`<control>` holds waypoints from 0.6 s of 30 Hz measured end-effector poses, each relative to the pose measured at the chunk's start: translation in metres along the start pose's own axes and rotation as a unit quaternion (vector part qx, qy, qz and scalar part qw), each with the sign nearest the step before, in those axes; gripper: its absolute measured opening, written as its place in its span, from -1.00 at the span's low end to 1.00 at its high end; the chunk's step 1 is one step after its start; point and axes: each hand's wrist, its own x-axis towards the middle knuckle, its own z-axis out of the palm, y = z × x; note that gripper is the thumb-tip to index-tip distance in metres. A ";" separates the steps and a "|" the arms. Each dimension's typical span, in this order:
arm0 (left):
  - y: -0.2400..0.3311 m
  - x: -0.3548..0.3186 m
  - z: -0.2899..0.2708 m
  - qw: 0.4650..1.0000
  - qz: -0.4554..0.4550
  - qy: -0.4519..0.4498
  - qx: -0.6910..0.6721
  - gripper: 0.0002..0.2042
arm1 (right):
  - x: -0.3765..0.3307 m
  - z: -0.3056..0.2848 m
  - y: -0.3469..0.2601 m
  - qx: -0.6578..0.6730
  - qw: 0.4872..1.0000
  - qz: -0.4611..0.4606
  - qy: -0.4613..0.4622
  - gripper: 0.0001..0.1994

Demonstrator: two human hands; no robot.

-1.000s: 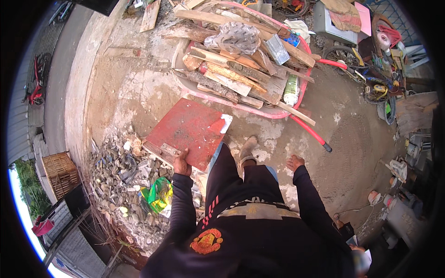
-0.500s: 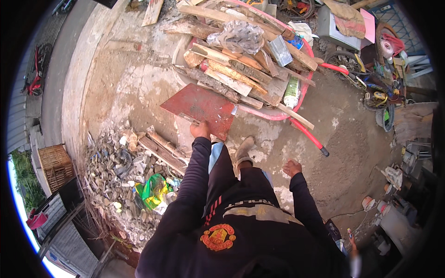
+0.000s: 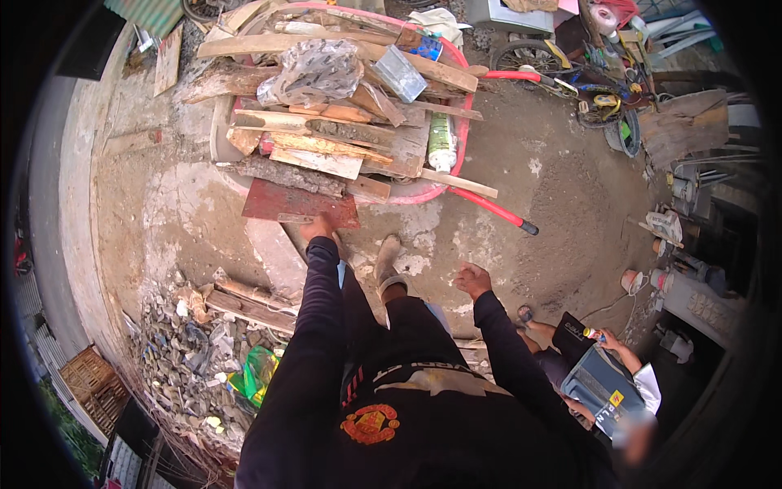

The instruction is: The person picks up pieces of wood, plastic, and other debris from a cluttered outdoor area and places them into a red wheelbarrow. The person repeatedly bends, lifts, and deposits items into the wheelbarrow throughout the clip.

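Now red board (image 3: 297,202) in left hand (image 3: 318,230), beside white-green tube (image 3: 441,140) atop wheelbarrow (image 3: 423,196).

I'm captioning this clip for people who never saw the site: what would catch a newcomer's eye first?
First, the pink wheelbarrow at top centre, heaped with scrap wood planks and a crumpled plastic bag. Next, the left hand gripping a flat red board at the barrow's near edge, while the right hand hangs free and open. To the lower left, a rubble pile lies along the concrete edge.
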 end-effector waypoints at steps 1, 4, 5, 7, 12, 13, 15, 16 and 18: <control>-0.003 -0.008 0.004 0.999 -0.008 -0.024 0.029 -0.68 | -0.004 -0.012 0.008 0.015 1.000 0.019 0.010 -0.72; -0.004 0.003 0.010 0.999 -0.004 -0.049 0.016 -0.58 | -0.014 -0.015 0.032 0.084 0.994 0.069 -0.002 -0.75; -0.005 0.013 0.015 0.998 -0.001 -0.055 -0.007 -0.56 | -0.017 -0.013 0.040 0.117 0.990 0.081 0.002 -0.78; -0.020 0.010 0.024 0.998 -0.028 -0.034 0.047 -0.54 | -0.027 -0.028 0.064 0.113 0.987 0.108 0.024 -0.77; -0.107 0.040 -0.001 0.973 -0.104 -0.205 -0.008 -0.53 | -0.060 -0.052 0.099 0.033 0.992 0.097 0.080 -0.83; -0.103 0.081 0.000 0.969 -0.032 -0.230 0.079 -0.53 | -0.050 -0.041 0.088 0.017 0.995 0.075 0.064 -0.81; 0.014 0.211 0.011 0.847 0.338 -0.213 0.350 -0.55 | -0.017 0.021 0.028 0.018 1.000 -0.013 -0.014 -0.78; -0.033 0.164 0.005 0.923 0.128 -0.278 0.235 -0.55 | -0.029 -0.003 0.060 -0.005 0.999 0.034 0.026 -0.77; -0.078 0.047 0.002 0.913 -0.185 -0.358 0.064 -0.55 | -0.061 -0.060 0.106 -0.049 0.990 0.104 0.082 -0.75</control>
